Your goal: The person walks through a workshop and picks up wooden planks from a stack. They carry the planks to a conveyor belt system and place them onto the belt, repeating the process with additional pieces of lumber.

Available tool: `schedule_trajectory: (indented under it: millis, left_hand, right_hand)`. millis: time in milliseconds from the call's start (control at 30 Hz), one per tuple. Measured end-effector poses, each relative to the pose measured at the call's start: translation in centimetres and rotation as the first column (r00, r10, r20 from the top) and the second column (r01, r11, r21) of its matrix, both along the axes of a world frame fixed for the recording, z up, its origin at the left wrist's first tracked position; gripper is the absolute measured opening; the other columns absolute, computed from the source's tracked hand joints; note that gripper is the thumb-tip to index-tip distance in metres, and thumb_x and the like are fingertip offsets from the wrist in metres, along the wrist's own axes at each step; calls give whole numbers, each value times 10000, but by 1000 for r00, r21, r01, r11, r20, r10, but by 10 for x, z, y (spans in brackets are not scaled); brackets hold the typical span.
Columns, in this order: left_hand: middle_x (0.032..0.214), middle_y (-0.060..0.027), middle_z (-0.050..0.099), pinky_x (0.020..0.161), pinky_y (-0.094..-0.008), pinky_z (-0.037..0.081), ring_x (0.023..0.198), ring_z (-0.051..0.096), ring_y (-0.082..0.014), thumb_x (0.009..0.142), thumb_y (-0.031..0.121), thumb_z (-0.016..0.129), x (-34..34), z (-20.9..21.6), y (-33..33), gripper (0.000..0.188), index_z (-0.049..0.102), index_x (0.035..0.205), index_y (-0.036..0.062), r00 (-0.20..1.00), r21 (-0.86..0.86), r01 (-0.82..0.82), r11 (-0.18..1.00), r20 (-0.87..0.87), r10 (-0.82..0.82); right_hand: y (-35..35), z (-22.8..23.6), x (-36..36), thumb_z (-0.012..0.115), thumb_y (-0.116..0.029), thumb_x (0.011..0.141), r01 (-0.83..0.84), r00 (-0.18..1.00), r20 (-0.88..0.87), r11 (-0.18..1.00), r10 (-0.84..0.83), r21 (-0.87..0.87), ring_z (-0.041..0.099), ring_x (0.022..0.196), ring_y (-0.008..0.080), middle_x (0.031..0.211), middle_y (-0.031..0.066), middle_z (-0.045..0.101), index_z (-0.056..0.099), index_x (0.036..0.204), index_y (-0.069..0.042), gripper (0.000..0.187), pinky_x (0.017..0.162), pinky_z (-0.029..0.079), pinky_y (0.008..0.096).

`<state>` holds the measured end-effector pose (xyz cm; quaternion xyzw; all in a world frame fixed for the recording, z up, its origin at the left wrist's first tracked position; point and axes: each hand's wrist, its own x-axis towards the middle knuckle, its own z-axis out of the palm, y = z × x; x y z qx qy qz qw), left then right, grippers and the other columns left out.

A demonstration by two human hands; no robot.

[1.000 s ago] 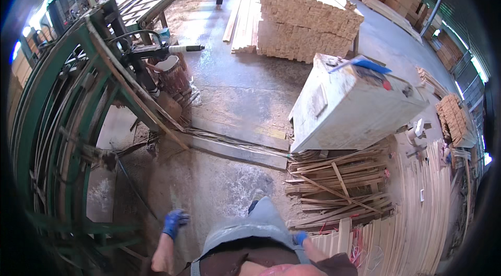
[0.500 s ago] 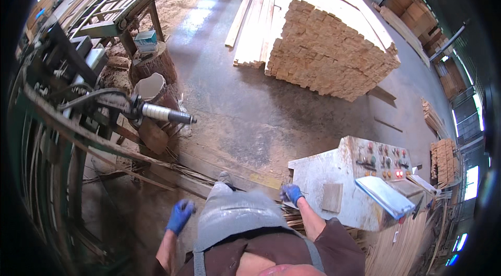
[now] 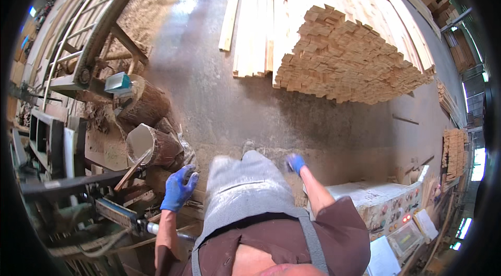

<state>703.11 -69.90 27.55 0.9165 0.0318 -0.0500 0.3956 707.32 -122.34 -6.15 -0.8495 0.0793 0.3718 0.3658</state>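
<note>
Grey apron cloth, whitened across the middle, spreads over the person's front and thighs between two blue-gloved hands. To one side, the left hand has a loose grip, thumb spread from half-curled fingers, with nothing visible in it. A dark metal machine arm lies just left of that wrist. On the other side, the right hand is blurred, its fingers partly bent; whether that grip has hold of anything, I cannot tell. Near its forearm stands a white control cabinet, with knobs and lit red lamps on its panel and a pale sheet at its nearer end.

Just beyond the left hand sits an open-mouthed brown container, a wooden stick slanting before it. Behind that, a teal box rests on a log stump. Farther off, long loose planks lie beside a big timber stack, cut ends facing the person. A rung-like metal frame runs away at upper left.
</note>
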Motion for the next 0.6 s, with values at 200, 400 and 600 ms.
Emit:
schedule_trajectory:
  millis: [200, 400, 600]
  left_hand:
    - [1045, -177, 731, 820, -384, 555, 948, 723, -310, 904, 279, 702, 176, -65, -2, 325, 700, 1121, 37, 967, -91, -29, 995, -254, 5]
    - [1091, -201, 714, 873, -409, 540, 980, 704, -341, 885, 326, 699, 412, -219, 27, 457, 654, 1217, 15, 981, 13, -5, 1000, -192, 7]
    - [1277, -228, 607, 1041, -487, 431, 1193, 574, -403, 866, 395, 661, 573, -317, 20, 579, 573, 1299, 22, 908, 204, 307, 929, -357, -221]
  right_hand:
    - [124, 107, 279, 595, -281, 984, 417, 909, -119, 873, -400, 252, 631, 542, 160, 724, 73, 683, 642, 826, -64, 272, 486, 495, 312]
    - [151, -44, 461, 690, -301, 923, 244, 969, 34, 969, -243, -48, 615, 531, 156, 655, 50, 643, 653, 931, -44, 260, 513, 501, 322]
    - [181, -154, 621, 759, -502, 810, 213, 959, -102, 911, -264, -353, 603, 1225, 379, 1329, 279, 598, 525, 1362, 41, 809, 1006, 496, 431]
